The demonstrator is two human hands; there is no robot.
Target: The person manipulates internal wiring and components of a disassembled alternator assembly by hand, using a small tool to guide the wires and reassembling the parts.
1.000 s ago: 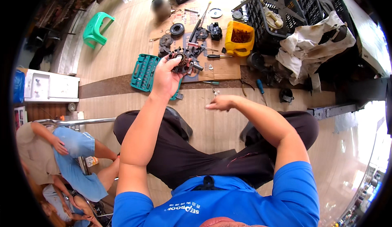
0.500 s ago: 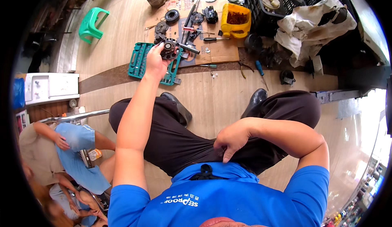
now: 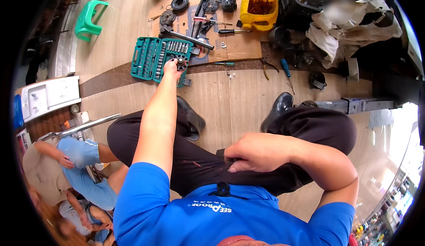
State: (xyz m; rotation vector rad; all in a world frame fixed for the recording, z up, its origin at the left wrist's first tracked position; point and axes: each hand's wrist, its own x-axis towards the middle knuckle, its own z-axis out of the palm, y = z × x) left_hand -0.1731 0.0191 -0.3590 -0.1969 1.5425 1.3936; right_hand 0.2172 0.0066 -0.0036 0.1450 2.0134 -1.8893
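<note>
Left hand [image 3: 171,69]: closed on a dark round metal part [image 3: 181,62], stretched well forward on a nearly straight arm.
Round part: held over the right half of an open teal socket case [image 3: 155,56]; cannot tell whether touching it or just above.
Right hand [image 3: 256,152]: bent in over the lap of the dark trousers [image 3: 323,128], with curled fingers and hidden tips; cannot tell whether holding anything.
Socket case: lying flat and open beside a cardboard sheet [image 3: 244,49], with rows of silver sockets [image 3: 178,47] in the right half.
Metal bar [image 3: 191,40]: lying aslant, just beyond the right half of the case.
On the cardboard: a black ring [image 3: 180,4], a red-handled screwdriver [image 3: 212,21] and a black-handled screwdriver [image 3: 232,31].
Right of these: a cut-open yellow jug [image 3: 245,12] with reddish-brown bits inside.
Nearer, right: pliers [image 3: 266,73] and a blue-handled screwdriver [image 3: 285,68], lying on the floor [image 3: 226,95] in front of the right boot [image 3: 279,109].
Far left: a green stool [image 3: 88,20], standing well apart from the case.
</note>
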